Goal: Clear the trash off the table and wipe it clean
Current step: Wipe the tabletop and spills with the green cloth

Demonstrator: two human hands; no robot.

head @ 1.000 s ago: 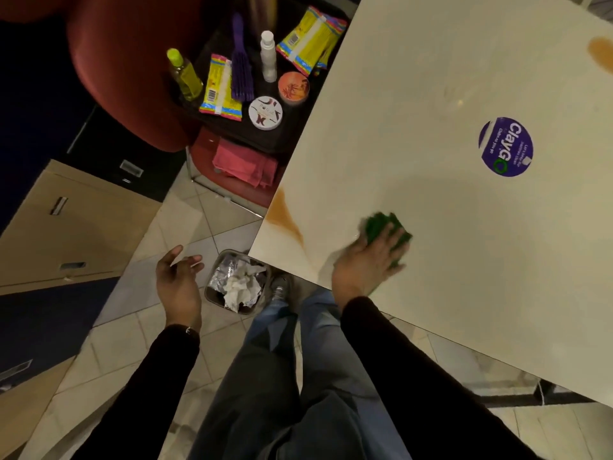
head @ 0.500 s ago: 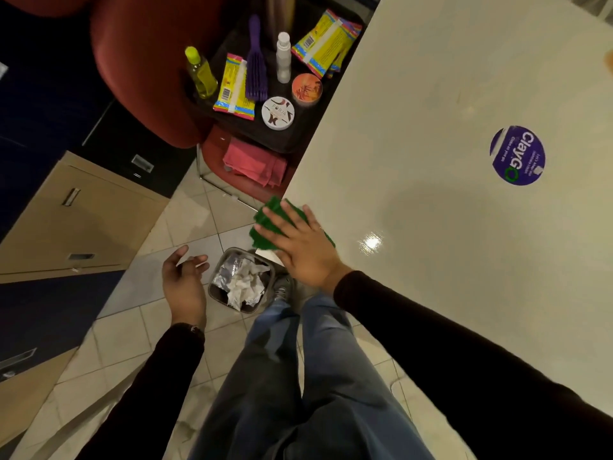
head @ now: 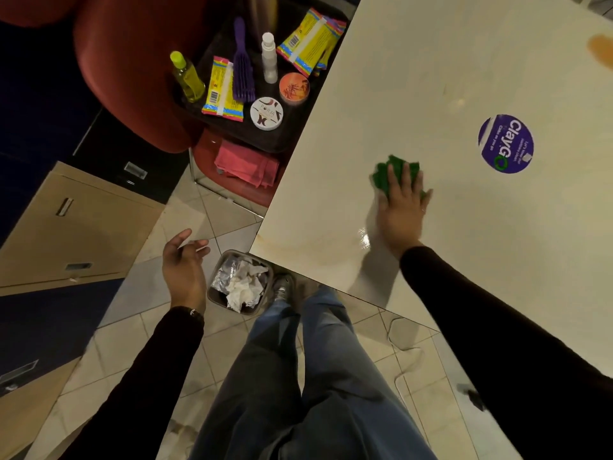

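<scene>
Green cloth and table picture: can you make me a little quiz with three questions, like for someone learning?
1. True or false: the right hand presses the green cloth flat on the table.
2. What lies in the bin on the floor? A: crumpled paper. B: a bottle. C: a brush.
3. What does the left hand hold?

Key: 1 true. 2 A. 3 nothing; its fingers are loose and it hangs beside the bin.

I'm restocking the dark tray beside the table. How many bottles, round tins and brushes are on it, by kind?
Bottles: 2, a yellow-green bottle and a white bottle
Round tins: 2, an orange tin and a white tin
Brushes: 1, a purple brush
Total: 5
</scene>
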